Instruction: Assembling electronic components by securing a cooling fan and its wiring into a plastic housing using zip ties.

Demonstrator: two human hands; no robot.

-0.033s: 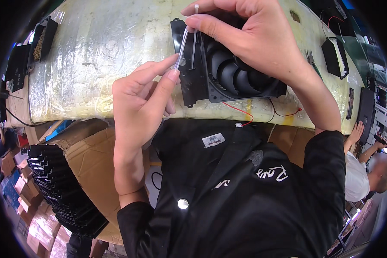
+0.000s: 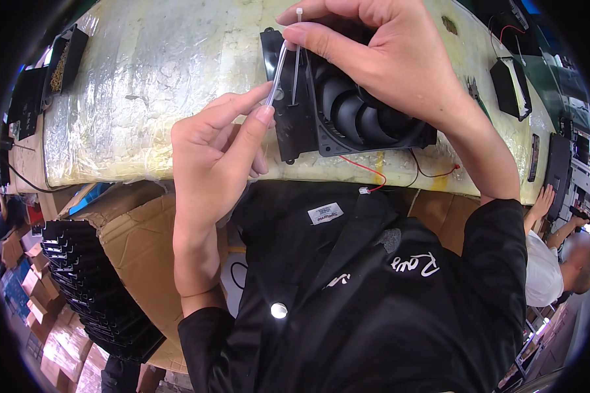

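At the far middle of the bench lies a black fan [image 2: 351, 111] fixed to a black panel [image 2: 292, 134]. My left hand [image 2: 219, 147] pinches a thin clear strip [image 2: 278, 73] between thumb and forefinger, over the panel's left part. The strip's upper end meets the fingertips of my right hand [image 2: 393, 59], which is closed in a pinch above the fan. A white cable tie [image 2: 297, 65] stands between those same right fingertips; its head points up and its lower end reaches a slot in the panel. Whether strip and tie are one piece, I cannot tell.
A red wire with a white connector [image 2: 364, 190] hangs from the fan over the film-covered bench's [image 2: 144, 98] near edge. A black bin [image 2: 69, 59] of small parts stands left, a black box [image 2: 511, 88] right. Black brackets [image 2: 98, 295] lie stacked by cardboard [image 2: 137, 255]. A co-worker [image 2: 544, 268] is at right.
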